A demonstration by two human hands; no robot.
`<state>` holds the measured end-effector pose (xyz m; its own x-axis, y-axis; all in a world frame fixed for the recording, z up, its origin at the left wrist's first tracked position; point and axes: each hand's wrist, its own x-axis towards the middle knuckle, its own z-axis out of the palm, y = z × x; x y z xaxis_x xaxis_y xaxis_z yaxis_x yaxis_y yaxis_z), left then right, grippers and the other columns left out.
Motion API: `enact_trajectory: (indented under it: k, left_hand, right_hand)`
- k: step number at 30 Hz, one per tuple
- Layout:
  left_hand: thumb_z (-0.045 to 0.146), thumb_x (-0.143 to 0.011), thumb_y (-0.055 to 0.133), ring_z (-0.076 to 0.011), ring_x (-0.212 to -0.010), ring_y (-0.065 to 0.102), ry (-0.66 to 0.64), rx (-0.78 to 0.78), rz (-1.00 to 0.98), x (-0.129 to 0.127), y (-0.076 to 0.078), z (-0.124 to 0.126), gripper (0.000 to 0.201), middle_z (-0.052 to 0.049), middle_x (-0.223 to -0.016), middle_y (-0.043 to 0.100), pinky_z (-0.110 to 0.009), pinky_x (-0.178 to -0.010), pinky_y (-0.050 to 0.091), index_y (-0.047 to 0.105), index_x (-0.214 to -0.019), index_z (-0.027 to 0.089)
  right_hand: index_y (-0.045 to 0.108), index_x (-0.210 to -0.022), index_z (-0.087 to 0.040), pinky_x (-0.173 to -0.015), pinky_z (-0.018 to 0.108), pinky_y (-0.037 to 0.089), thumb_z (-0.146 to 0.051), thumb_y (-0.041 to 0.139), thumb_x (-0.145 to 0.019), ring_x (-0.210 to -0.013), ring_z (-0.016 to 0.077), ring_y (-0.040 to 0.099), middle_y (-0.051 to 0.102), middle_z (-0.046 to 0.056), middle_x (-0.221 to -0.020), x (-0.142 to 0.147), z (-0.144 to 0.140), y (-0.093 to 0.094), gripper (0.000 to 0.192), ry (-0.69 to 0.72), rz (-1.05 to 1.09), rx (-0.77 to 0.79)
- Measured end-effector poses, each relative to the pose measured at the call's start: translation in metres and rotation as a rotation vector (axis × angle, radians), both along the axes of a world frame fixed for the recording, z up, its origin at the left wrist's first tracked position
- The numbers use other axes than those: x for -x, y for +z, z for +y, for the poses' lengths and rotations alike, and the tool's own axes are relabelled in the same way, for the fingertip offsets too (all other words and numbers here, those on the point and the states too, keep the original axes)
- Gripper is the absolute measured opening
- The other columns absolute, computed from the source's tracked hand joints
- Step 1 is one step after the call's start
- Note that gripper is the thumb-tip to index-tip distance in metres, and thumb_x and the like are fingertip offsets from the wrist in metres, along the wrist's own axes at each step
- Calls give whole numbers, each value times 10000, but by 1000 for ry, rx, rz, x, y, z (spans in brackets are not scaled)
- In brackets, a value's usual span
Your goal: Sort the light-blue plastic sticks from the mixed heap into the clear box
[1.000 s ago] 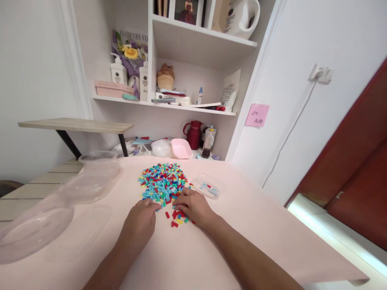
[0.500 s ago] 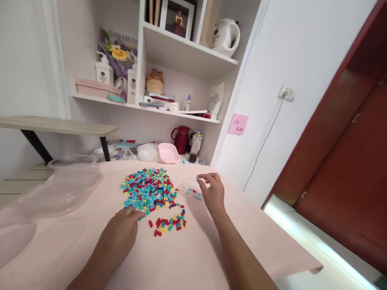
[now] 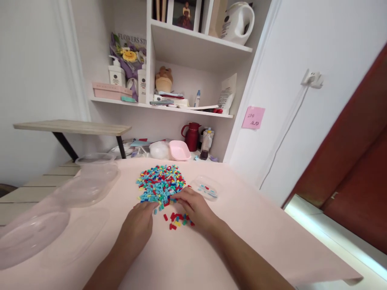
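Note:
A heap of small toy building bricks (image 3: 160, 181), mostly light blue with red, yellow, green and dark blue, lies on the pink-covered table. At its near left edge is my left hand (image 3: 137, 225), fingers pressed together; whatever is in them is hidden. My right hand (image 3: 196, 207) reaches over the heap's near right edge, thumb apart from the fingers, with no brick visible in it. Below the fingers lies a smaller loose group of bricks (image 3: 177, 219), mainly red, partly covered by the right hand. A clear shallow tray (image 3: 198, 182) with several bricks sits beyond that hand.
Clear plastic containers (image 3: 87, 189) and lids (image 3: 36, 233) lie on the left of the table (image 3: 181, 262). Along the back stand a pink basin (image 3: 179, 151), a red jug (image 3: 192, 137) and a bottle (image 3: 207, 144). A wooden raised shelf (image 3: 75, 126) stands at the left.
My right hand has moved left from above the clear tray to the brick heap; the light blue brick it pinched is no longer visible in it. The view has shifted, and my left hand stays near the heap.

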<state>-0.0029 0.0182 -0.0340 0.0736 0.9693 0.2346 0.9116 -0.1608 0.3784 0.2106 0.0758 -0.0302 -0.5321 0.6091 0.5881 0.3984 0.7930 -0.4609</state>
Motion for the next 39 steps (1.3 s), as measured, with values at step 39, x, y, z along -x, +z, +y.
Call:
enact_trajectory:
  k: [39]
  left_hand:
    - [137,-899,328,-163,-1026,607,7,48,-37,0,-5,0,376,-39,-1096,645,-283,-879,440,677,-999,232]
  right_hand:
    - [726,-908,-287,-670,255,343,-220,588,-879,-787,143,538,596,14,-846,27,5,-10,156,-157,-416,-162]
